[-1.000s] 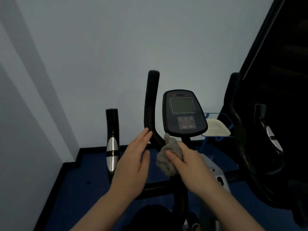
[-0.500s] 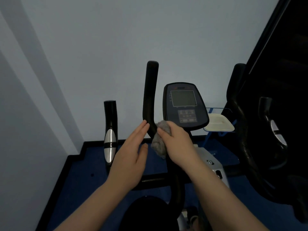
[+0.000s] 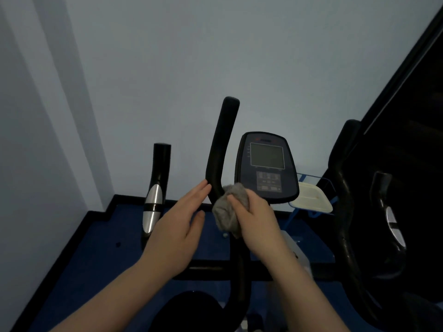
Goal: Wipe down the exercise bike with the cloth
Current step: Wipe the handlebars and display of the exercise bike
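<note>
The right hand (image 3: 254, 219), pinching the bunched cloth (image 3: 227, 209), has slid it up the bar (image 3: 219, 159) toward the console (image 3: 267, 166); left hand (image 3: 177, 226), fingers straight, steadies the bar. Wiping likely continues upward.

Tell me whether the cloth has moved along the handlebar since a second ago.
Yes. The cloth in the right hand has climbed the handlebar, from below the console up to its lower edge.

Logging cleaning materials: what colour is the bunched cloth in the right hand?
Grey, a soft bunched cloth; the head view shows it clearly.
</note>
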Demonstrator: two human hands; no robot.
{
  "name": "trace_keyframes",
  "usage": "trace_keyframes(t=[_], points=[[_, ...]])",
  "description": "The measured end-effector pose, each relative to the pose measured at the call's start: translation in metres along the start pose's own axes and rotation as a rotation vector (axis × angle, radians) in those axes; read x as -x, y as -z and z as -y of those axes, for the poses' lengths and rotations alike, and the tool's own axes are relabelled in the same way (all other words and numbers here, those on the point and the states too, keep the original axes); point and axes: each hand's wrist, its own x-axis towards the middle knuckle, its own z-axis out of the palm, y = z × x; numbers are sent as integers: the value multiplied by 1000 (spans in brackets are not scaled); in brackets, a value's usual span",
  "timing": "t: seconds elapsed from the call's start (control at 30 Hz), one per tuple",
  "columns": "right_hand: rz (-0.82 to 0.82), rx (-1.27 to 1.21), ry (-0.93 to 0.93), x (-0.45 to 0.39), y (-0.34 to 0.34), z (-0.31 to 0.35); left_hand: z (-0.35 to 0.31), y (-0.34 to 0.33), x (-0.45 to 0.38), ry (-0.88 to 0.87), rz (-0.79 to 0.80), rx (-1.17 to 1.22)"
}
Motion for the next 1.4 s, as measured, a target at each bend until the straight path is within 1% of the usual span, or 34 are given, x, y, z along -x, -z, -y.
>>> trace_keyframes(t=[0.1, 0.17, 0.23, 0.33, 0.43, 0.53, 0.63, 0.83, 0.97, 1.1, 1.2, 1.27, 1.33, 1.4], points=[[14, 42, 21, -21, 1, 11, 0, 0, -3, 3, -20, 4], [-6, 28, 26, -25, -2, 16, 0, -1, -2, 13, -19, 1], [-60, 12, 59, -9, -5, 9, 0, -1, 1, 20, -11, 5], [-65, -36, 104, 19, -13, 1, 0, 0, 0, 13, -4, 13], [-57, -13, 133, 5, -20, 7, -1, 1, -4, 20, -33, 8], [-50, -57, 120, -2, -20, 9, -2, 0, -2, 47, -20, 6], [-64, -94, 130, 8, -15, -3, -1, -1, 2, 34, -5, -3], [-18, -104, 26, -19, -11, 11, -2, 2, -2, 36, -8, -1], [-54, -155, 44, 6, -5, -9, -5, 2, 1, 58, 4, 36], [-53, -48, 7, -13, -2, 3, -5, 4, -3, 56, 5, 38], [-81, -80, 1, -15, -8, 9, -6, 3, -2, 66, -2, 23], [-84, -101, 27, 4, -7, -4, -5, 2, 1, 68, 3, 28], [-66, -108, 55, 19, 0, -11, -6, 2, 1, 63, 8, 31], [-43, -82, 20, 6, 4, -4, -7, 4, -2, 53, -1, 17]])
